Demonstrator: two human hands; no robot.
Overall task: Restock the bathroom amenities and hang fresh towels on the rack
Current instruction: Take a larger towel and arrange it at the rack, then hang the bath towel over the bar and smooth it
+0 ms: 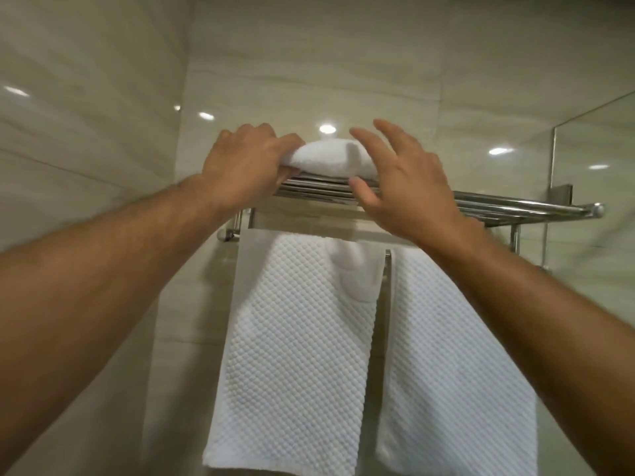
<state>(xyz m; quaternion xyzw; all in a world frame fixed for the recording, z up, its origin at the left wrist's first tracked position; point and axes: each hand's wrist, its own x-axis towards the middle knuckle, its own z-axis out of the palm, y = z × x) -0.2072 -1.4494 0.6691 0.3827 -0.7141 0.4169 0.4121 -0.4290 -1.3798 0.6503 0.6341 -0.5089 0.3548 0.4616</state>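
A folded white towel (330,159) lies on the top shelf of a chrome wall rack (515,206). My left hand (247,166) grips the towel's left end, fingers over the top and thumb underneath. My right hand (402,180) hovers at the towel's right end with its fingers spread and straight; whether it touches the towel is unclear. Below the shelf, two white waffle-textured towels hang side by side from the lower bar: the left hanging towel (292,355) and the right hanging towel (457,372).
Glossy beige tiled walls (103,132) surround the rack and form a corner on the left. A glass panel (594,166) stands at the right, close to the rack's right end.
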